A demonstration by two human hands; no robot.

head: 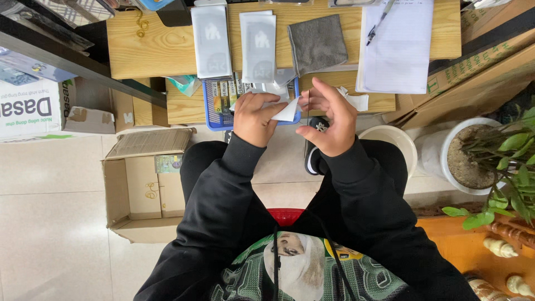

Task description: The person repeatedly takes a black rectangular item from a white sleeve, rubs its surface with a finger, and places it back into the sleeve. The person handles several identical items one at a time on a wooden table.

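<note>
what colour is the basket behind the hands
Blue basket, seen in the head view.
</note>
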